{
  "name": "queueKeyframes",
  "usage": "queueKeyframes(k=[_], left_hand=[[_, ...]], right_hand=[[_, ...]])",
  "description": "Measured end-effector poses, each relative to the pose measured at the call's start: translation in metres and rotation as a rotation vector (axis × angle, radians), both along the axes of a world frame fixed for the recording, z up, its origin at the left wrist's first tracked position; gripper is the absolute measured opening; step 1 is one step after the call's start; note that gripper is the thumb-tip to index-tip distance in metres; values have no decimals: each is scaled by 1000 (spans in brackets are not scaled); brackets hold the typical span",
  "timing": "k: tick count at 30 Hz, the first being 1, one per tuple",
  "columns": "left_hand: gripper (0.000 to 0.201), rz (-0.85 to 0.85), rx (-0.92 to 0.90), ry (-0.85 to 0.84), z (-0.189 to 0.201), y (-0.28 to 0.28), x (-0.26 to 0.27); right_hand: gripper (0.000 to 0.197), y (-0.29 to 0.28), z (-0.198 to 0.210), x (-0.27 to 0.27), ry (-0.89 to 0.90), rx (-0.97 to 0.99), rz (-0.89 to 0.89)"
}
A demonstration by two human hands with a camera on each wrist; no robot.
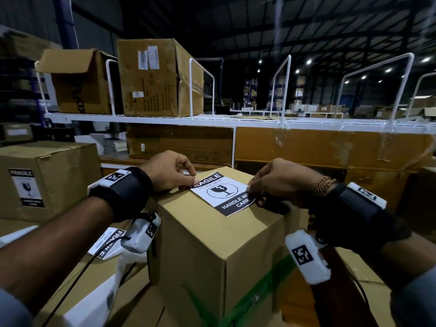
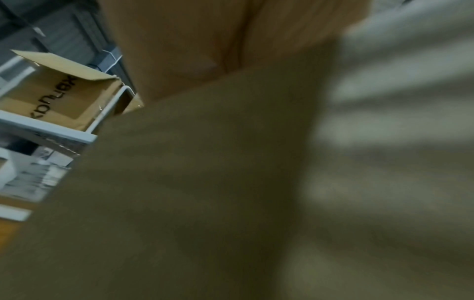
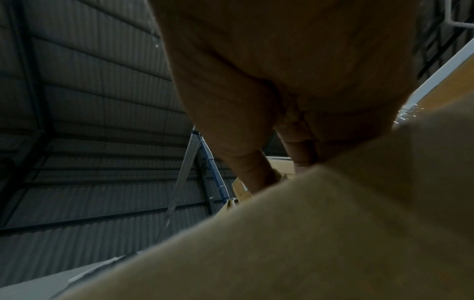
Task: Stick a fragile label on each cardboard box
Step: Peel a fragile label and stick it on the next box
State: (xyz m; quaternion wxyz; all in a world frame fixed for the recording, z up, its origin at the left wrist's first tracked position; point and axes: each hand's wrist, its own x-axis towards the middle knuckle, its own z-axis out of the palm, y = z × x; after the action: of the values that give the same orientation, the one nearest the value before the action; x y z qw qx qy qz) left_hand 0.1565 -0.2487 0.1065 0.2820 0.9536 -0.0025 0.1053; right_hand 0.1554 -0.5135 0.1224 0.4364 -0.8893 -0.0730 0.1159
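A black-and-white fragile label [image 1: 223, 193] lies on top of a brown cardboard box [image 1: 212, 246] in front of me. My left hand [image 1: 192, 179] pinches the label's far left corner. The label's right edge is pinched by my right hand [image 1: 251, 188], and there the paper curls up a little off the box. In the left wrist view the box top [image 2: 205, 192] fills the frame, blurred, with my palm [image 2: 192, 40] above it. The right wrist view shows my right hand [image 3: 282, 172] with its fingers reaching down behind the box edge [image 3: 333, 233].
A box bearing a fragile label [image 1: 27, 187] stands at the left. Spare fragile labels [image 1: 108, 243] lie on lower boxes at the left. A white wire shelf [image 1: 212, 119] behind carries two brown boxes [image 1: 155, 76]. More cartons [image 1: 330, 145] sit under the shelf.
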Motion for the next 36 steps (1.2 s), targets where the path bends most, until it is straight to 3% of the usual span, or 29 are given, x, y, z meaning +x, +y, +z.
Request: queueKeyframes(k=[13,18,23,25,27,30,36], left_hand=[[48,91,112,-28,1,-2,-3],[39,124,186,-46,-1,-9,-10],[32,161,505,-274,-2,-32,-30],[35,72,443,-307,-2,-44,-37],[37,-29,335,-210,-4,-54,-43],[43,-99,318,-44,-8,-59,-44],[56,-208,487,138,-14,-61,-46]], right_hand=[[26,11,5,-2,-255,-322,29],[26,12,4,-2,-270,-366,18],[24,15,1,-1,-243,-361,10],[25,15,0,0,-257,-367,14],[25,14,0,0,-261,-358,21],[25,9,1,1,-212,-323,26],[27,-1,-3,3,-179,-235,16]])
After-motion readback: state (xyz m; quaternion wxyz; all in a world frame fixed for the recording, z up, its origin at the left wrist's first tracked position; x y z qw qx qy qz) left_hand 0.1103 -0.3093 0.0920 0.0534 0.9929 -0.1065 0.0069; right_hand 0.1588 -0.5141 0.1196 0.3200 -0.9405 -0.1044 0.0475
